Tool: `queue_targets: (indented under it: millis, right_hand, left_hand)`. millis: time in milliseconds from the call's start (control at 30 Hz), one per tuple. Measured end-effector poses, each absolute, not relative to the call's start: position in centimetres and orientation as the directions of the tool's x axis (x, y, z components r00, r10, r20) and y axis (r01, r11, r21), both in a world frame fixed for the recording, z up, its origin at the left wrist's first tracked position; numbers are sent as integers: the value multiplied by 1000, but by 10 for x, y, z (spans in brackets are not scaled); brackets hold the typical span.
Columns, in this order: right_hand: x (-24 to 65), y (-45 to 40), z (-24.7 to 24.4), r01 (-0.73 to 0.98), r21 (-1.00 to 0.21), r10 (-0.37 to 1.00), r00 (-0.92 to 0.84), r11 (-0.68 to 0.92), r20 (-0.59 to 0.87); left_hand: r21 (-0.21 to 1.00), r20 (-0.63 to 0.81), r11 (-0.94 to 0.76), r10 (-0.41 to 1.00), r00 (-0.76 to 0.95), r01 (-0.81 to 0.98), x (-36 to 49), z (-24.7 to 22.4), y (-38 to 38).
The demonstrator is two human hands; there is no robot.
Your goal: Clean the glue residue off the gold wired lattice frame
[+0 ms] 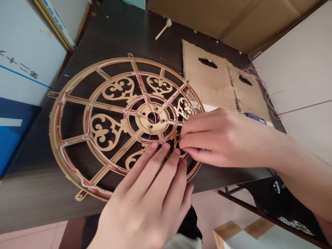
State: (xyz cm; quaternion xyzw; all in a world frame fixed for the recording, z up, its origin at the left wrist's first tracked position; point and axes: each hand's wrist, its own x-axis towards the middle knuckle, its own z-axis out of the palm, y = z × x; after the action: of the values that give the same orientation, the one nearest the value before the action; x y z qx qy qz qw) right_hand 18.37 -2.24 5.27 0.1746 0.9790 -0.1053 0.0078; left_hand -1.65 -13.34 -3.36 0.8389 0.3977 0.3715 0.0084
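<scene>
A round gold-coloured openwork frame (124,151), with spokes, rings and scroll ornaments, lies on the dark table. Thin red and white wires (59,117) run along its rings and some spokes, and several gather at the hole in its hub. Over the near right part of the frame, my left hand (153,193) is open, its fingers stretched out towards the inner ring. Closed in a pinch at the frame's right side is my right hand (215,138). Its fingertips hide what they hold against the frame.
The dark table (109,38) carries flattened cardboard (207,81) with cut holes behind my right hand. A small pale stick with a round end (163,29) lies farther back. Loose wires (261,77) tangle at the right. Boxes and panels border the left and back.
</scene>
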Motion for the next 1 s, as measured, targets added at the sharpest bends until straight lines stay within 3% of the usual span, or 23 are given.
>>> queue_targets:
  millis: [300, 500, 667, 833, 1000]
  right_hand:
    - [175, -29, 58, 344, -71, 325, -925, 936, -199]
    - [176, -35, 43, 324, 103, 333, -940, 940, -74]
    - [175, -33, 42, 317, 145, 329, -942, 937, -66]
    - [179, -33, 46, 400, 100, 403, -915, 911, -14]
    - [181, -36, 50, 612, -123, 611, -790, 781, -47]
  left_hand:
    - [303, 603, -678, 681, 416, 670, -18, -34, -136]
    - [312, 610, -680, 679, 409, 664, -18, -33, -134]
    - [299, 618, -685, 670, 412, 665, -19, -34, -136]
    - [304, 616, -680, 675, 407, 667, -17, -35, -135]
    - [302, 622, -680, 671, 403, 668, -16, -35, -134]
